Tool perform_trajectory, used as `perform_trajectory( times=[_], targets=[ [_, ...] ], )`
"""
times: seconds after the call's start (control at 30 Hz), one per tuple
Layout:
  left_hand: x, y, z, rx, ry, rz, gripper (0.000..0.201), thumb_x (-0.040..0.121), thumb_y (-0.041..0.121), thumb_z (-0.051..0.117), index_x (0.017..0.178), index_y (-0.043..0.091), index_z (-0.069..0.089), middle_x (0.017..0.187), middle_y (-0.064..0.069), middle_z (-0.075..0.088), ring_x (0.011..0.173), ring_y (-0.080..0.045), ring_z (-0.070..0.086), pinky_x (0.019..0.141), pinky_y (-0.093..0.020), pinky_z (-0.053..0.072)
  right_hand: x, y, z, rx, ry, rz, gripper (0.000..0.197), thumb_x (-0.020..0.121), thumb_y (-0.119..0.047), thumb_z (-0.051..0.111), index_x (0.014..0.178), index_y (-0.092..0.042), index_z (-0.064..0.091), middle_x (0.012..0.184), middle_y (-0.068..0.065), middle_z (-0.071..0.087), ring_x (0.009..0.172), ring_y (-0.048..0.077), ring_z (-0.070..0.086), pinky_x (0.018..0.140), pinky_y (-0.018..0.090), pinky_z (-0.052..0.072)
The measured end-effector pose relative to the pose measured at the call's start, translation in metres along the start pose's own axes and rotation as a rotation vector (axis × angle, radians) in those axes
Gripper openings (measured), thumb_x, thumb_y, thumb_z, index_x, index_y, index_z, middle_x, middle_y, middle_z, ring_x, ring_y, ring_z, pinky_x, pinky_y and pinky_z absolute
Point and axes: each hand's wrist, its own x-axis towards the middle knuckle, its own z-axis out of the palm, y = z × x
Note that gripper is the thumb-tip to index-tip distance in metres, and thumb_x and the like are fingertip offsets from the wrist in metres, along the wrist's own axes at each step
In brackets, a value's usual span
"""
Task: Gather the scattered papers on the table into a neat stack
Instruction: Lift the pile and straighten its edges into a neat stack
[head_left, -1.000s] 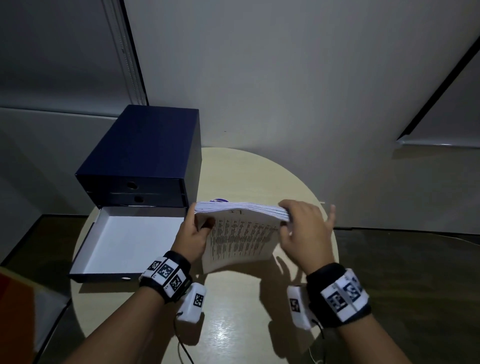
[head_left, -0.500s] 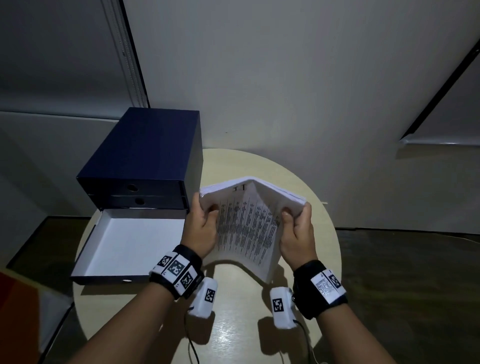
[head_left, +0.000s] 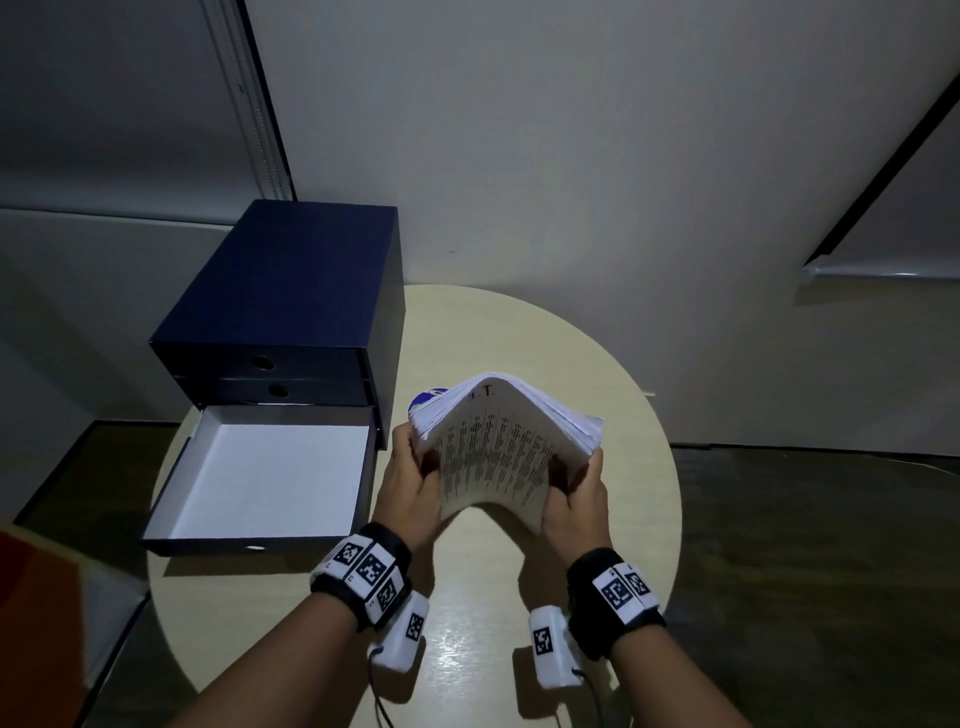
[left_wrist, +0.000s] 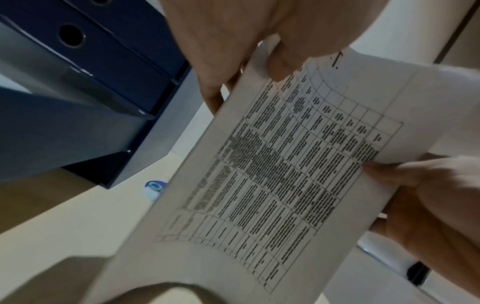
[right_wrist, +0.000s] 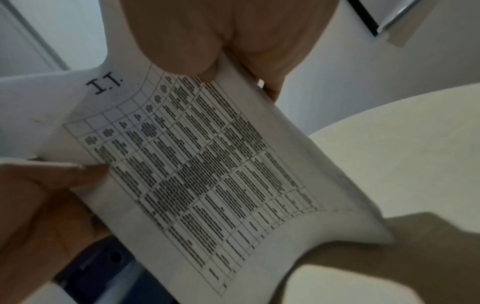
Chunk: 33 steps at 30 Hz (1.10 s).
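A thick stack of white papers (head_left: 498, 441) is held above the round table (head_left: 519, 338), bowed upward in the middle like an arch. Its underside faces me and carries a printed table of text (left_wrist: 285, 164) (right_wrist: 197, 168). My left hand (head_left: 410, 478) grips the stack's left edge, thumb on the printed face. My right hand (head_left: 576, 499) grips the right edge the same way. Beyond the stack, a small blue and white object (head_left: 428, 401) (left_wrist: 155, 186) lies on the table, mostly hidden by the papers.
A dark blue drawer box (head_left: 291, 306) stands at the table's left. Its bottom drawer (head_left: 260, 544) is pulled out toward me, white inside, with nothing in it. A wall rises right behind the table. Dark floor surrounds the table.
The stack was held nearly flat a second ago. Both hands have moved closer together and lower, and the papers now bow up into a tall arch.
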Motion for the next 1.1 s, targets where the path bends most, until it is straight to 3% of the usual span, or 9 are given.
perform_trajectory(
  times=[0.1,0.23,0.3,0.47,0.57,0.7,0.83,0.97,1.1],
  targets=[
    [-0.004,-0.005,-0.004,0.01,-0.009,0.033,0.042,0.097,0.002,0.048,0.124,0.03,0.03,0.111,0.024,0.051,0.097,0.02,0.054,0.078,-0.011,0.048,-0.002,0.007,-0.003,0.018,0.018,0.013,0.056,0.091,0.011,0.049,0.127,-0.026,0.03,0.1,-0.014,0.057,0.089,-0.003,0.057,0.073,0.014,0.046],
    [-0.009,-0.035,-0.008,0.141,-0.085,-0.123,0.054,0.096,0.01,0.05,0.126,0.047,0.024,0.124,0.004,0.058,0.113,-0.018,0.058,0.095,-0.045,0.052,-0.017,0.026,0.003,-0.028,-0.044,0.067,0.055,0.097,-0.004,0.056,0.145,-0.01,0.03,0.107,0.0,0.059,0.098,0.016,0.058,0.082,0.027,0.046],
    [-0.006,-0.044,-0.009,0.176,-0.104,-0.126,0.052,0.096,0.011,0.049,0.127,0.046,0.026,0.125,0.0,0.058,0.115,-0.024,0.058,0.095,-0.05,0.051,-0.015,0.029,0.005,-0.038,-0.039,0.072,0.053,0.097,-0.006,0.056,0.145,-0.009,0.034,0.107,0.002,0.061,0.099,0.019,0.06,0.082,0.027,0.046],
    [0.004,-0.052,-0.016,0.148,-0.123,-0.085,0.045,0.099,0.009,0.046,0.138,0.024,0.03,0.122,0.003,0.056,0.111,-0.017,0.057,0.092,-0.037,0.051,-0.004,0.028,0.003,-0.092,0.024,0.035,0.047,0.094,0.007,0.051,0.138,-0.004,0.039,0.095,0.007,0.062,0.085,0.021,0.057,0.073,0.024,0.042],
    [-0.006,-0.071,-0.013,0.279,-0.249,-0.148,0.038,0.099,0.017,0.046,0.135,0.022,0.035,0.121,0.002,0.058,0.114,-0.021,0.058,0.094,-0.036,0.05,-0.014,0.04,0.005,-0.095,0.005,0.061,0.04,0.098,-0.005,0.055,0.135,-0.003,0.04,0.096,0.005,0.062,0.09,0.027,0.062,0.073,0.026,0.043],
    [-0.015,-0.084,-0.009,0.288,-0.263,-0.205,0.034,0.099,0.014,0.043,0.132,0.023,0.039,0.117,0.004,0.057,0.114,-0.021,0.057,0.093,-0.031,0.047,-0.019,0.048,0.008,-0.087,-0.007,0.067,0.037,0.099,-0.009,0.056,0.132,0.001,0.044,0.102,-0.001,0.058,0.1,0.026,0.061,0.079,0.022,0.043],
    [-0.012,-0.068,-0.015,0.183,-0.246,-0.189,0.027,0.102,0.024,0.041,0.129,0.027,0.04,0.117,0.005,0.062,0.106,-0.013,0.062,0.087,-0.032,0.051,-0.009,0.033,0.002,-0.076,0.006,-0.012,0.015,0.101,-0.012,0.05,0.115,-0.014,0.046,0.1,-0.003,0.066,0.093,0.018,0.066,0.07,0.009,0.048],
    [-0.007,-0.05,-0.026,0.079,-0.28,-0.167,0.029,0.101,0.025,0.048,0.127,0.034,0.042,0.113,0.023,0.058,0.102,0.012,0.052,0.08,-0.013,0.043,0.011,0.005,-0.009,0.007,0.008,0.006,0.021,0.101,-0.014,0.052,0.121,-0.018,0.048,0.112,-0.003,0.066,0.099,0.004,0.064,0.086,0.022,0.05],
    [-0.009,-0.049,-0.031,0.027,-0.313,-0.177,0.034,0.098,0.031,0.052,0.13,0.032,0.041,0.121,0.019,0.06,0.111,0.002,0.057,0.099,-0.032,0.046,0.025,-0.009,-0.016,0.053,-0.004,0.075,0.021,0.101,-0.019,0.055,0.12,-0.024,0.052,0.114,-0.006,0.068,0.105,0.013,0.065,0.095,0.036,0.052]
  ],
)
